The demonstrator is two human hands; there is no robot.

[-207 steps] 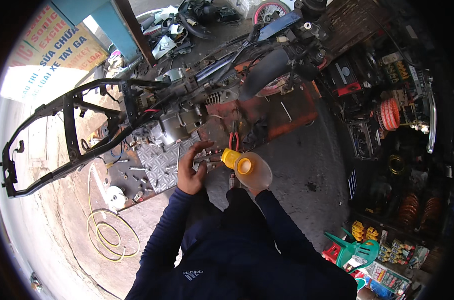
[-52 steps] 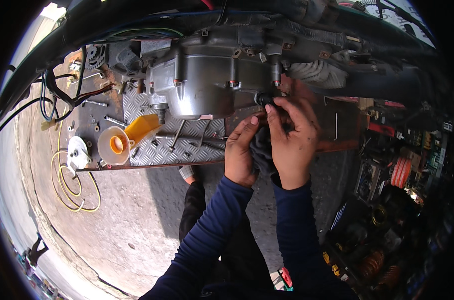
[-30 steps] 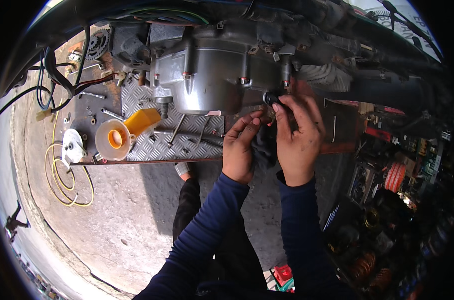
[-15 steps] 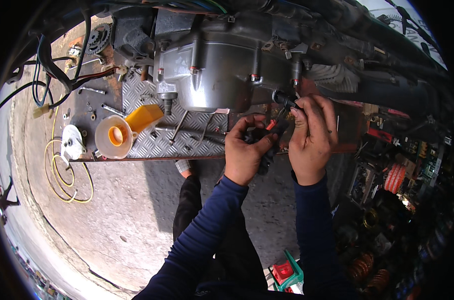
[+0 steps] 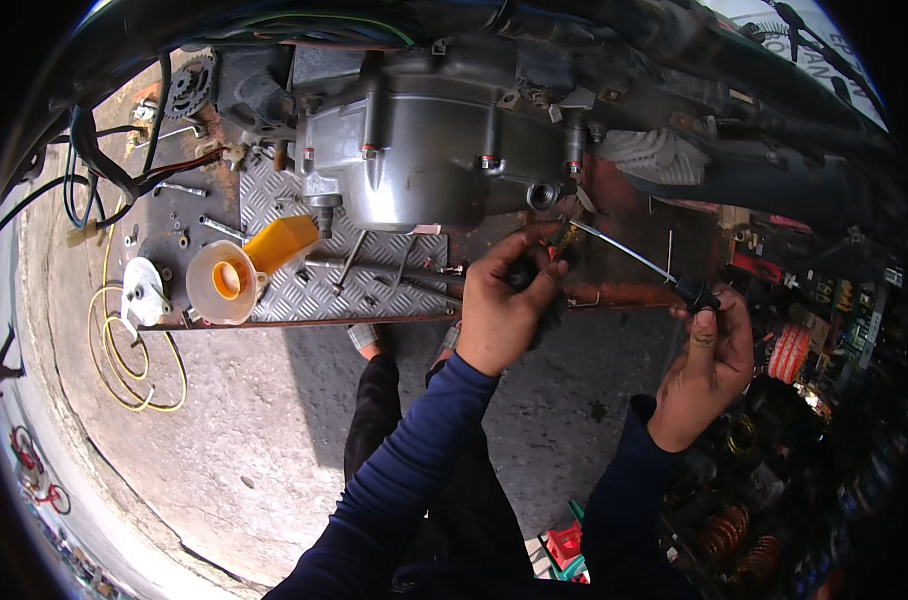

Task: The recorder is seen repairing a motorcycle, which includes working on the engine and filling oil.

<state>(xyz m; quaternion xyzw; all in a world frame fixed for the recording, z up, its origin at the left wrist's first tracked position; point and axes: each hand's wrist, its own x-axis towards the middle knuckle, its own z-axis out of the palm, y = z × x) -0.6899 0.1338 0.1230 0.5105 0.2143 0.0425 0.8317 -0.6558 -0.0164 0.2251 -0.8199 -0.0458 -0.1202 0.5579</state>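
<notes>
My right hand point(image 5: 714, 365) is closed on the black cap point(image 5: 701, 297) of a long thin metal rod point(image 5: 624, 250), held out right of the engine. The rod's tip is by the fingertips of my left hand point(image 5: 504, 305), which are curled on something dark, with a bit of orange showing; I cannot make it out. Above them is the silver engine casing point(image 5: 424, 160) with an open round port point(image 5: 542, 196). A cloudy funnel point(image 5: 209, 280) with a yellow spout point(image 5: 279, 240) lies left of my hands.
The metal bench point(image 5: 259, 300) carries bolts, a wrench point(image 5: 224, 227) and a white part point(image 5: 144, 290). Black frame tubes and loose wires point(image 5: 94, 170) hang at top and left. A yellow hose point(image 5: 104, 360) coils on the floor. Crowded shelves stand at right; a red stool point(image 5: 564, 545) is low behind.
My right hand has pulled the black cap out of the casing port and moved right and down, exposing the rod. My left hand stays just below the port, slightly farther right.
</notes>
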